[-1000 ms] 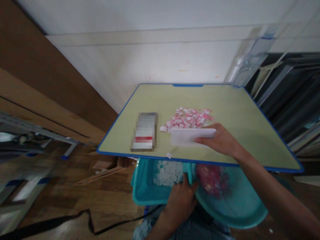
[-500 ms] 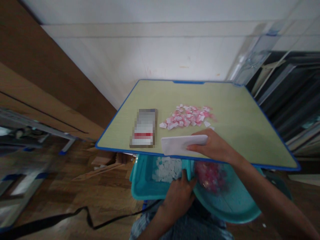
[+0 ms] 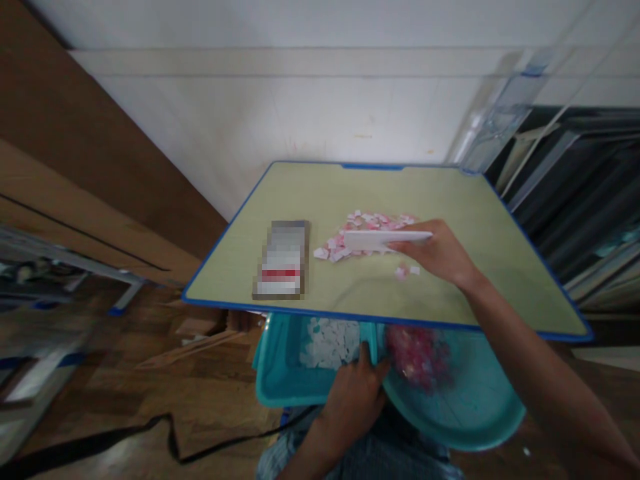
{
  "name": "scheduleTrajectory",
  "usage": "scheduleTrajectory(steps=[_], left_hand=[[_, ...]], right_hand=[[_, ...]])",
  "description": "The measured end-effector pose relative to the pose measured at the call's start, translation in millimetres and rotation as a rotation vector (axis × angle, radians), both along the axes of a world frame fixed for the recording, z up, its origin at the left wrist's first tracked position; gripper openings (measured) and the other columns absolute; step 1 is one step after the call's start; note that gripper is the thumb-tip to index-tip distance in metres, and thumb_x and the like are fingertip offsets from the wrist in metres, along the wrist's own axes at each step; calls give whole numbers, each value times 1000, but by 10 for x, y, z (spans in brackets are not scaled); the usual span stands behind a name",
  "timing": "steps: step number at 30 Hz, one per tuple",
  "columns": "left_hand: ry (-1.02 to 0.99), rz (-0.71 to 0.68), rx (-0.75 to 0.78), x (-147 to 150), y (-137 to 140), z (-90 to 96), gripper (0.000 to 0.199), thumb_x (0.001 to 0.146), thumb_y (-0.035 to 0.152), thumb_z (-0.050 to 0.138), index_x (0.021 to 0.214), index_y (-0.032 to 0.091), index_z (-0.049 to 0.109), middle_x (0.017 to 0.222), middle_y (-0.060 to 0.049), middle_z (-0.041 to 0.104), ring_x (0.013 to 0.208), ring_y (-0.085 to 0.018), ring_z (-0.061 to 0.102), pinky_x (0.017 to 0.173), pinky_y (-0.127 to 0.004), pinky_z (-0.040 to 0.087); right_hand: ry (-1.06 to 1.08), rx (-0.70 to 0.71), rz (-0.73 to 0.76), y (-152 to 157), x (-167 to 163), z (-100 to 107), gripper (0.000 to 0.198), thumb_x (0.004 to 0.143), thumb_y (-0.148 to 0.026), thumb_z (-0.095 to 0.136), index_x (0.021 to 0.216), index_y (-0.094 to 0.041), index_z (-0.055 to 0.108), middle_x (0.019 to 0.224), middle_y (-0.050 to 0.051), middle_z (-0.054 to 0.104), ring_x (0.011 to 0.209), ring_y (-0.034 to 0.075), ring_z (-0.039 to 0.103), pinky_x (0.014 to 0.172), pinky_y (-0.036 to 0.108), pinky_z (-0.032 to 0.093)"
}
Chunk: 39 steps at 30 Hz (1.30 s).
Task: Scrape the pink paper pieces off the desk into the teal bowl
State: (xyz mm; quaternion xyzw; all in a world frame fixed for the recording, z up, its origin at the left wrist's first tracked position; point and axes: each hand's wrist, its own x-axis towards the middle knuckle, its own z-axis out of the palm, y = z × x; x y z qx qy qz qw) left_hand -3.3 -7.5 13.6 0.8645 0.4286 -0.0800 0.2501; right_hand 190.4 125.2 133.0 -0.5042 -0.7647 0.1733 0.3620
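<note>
My right hand (image 3: pixel 440 250) grips a flat white card (image 3: pixel 367 240) by its right end, fingers closed on it. The card is held edge-on over a scattered pile of small pink and white paper-like pieces (image 3: pixel 335 252) and hides part of them. Two bits (image 3: pixel 415 271) lie apart, nearer the front. Below the table edge, my left hand (image 3: pixel 355 390) is closed over the meeting rims of a rectangular teal tub (image 3: pixel 273 393) and a round teal basin (image 3: pixel 480 437). White pieces (image 3: pixel 330 343) fill part of the tub; a blurred pink heap (image 3: pixel 420 357) sits in the basin.
The small yellowish table (image 3: pixel 250 280) has a blue rim and stands against a white wall. A phone-like object (image 3: pixel 283 260), pixelated, lies at its left. A clear plastic bottle (image 3: pixel 493 133) stands at the back right corner. A black strap (image 3: pixel 170 437) hangs lower left.
My right hand has moved the white card away from the front edge and over the pile. A couple of bits now lie in front of it. My left hand stays on the rims.
</note>
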Motion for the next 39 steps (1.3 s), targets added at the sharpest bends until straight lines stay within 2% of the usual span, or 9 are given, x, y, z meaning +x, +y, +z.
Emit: scheduleTrajectory(steps=[2,6,11,17,21,25,28,34,39], left_hand=[[-2,11,4,-4,-3,6,40,81,22,46,121,28,44,122,-13,37,81,-22,58,72,-38,46],[-12,-4,23,-11,-7,-2,40,82,24,46,121,29,43,124,-15,37,81,-24,58,70,-39,46],[-5,-5,44,-9,-10,-8,38,85,27,40,123,31,41,126,-17,35,80,-24,60,70,-41,46],[-6,5,38,-11,-13,-40,38,83,29,45,121,31,42,127,-15,34,82,-24,59,71,-40,46],[-15,-1,30,-15,-19,-51,39,84,28,44,122,31,41,126,-14,35,83,-23,58,72,-39,46],[9,-1,32,-13,-21,-56,39,84,28,44,122,31,40,126,-15,35,81,-23,59,71,-39,46],[7,-11,25,-13,-16,-62,38,83,30,46,121,30,41,126,-15,34,80,-24,59,70,-39,46],[3,-8,32,-14,-20,-53,37,84,28,44,121,30,41,126,-15,33,82,-24,57,70,-40,47],[24,0,17,-4,-18,-28,40,82,27,46,122,30,40,124,-13,35,82,-23,57,71,-39,46]], right_hand=[[-21,9,46,43,-45,-22,18,74,-25,57,64,-13,66,58,2,64,50,11,51,48,21,35],[-61,-61,133,61,-71,-14,21,74,-26,57,59,-13,64,53,1,61,46,9,48,46,20,32],[-70,20,38,134,-120,-74,20,73,-26,56,59,-14,64,56,1,62,50,11,50,51,21,35],[-40,-81,56,150,-150,-71,21,69,-28,60,54,-14,62,50,-1,57,45,9,46,46,20,31],[-39,-44,11,132,-129,-30,21,71,-29,59,57,-14,64,53,0,60,47,10,47,47,21,33],[-52,-43,61,102,-237,-68,20,72,-26,57,59,-14,65,55,1,62,48,9,48,48,21,32],[-47,-88,96,36,-302,-78,17,73,-25,57,65,-14,68,59,2,65,50,9,50,48,20,33],[42,-204,31,-97,-250,-8,23,68,-31,61,55,-12,61,47,-1,54,42,7,42,40,19,29],[44,-312,38,-125,-255,-38,22,69,-30,60,55,-12,60,48,-1,53,43,8,43,39,19,30]])
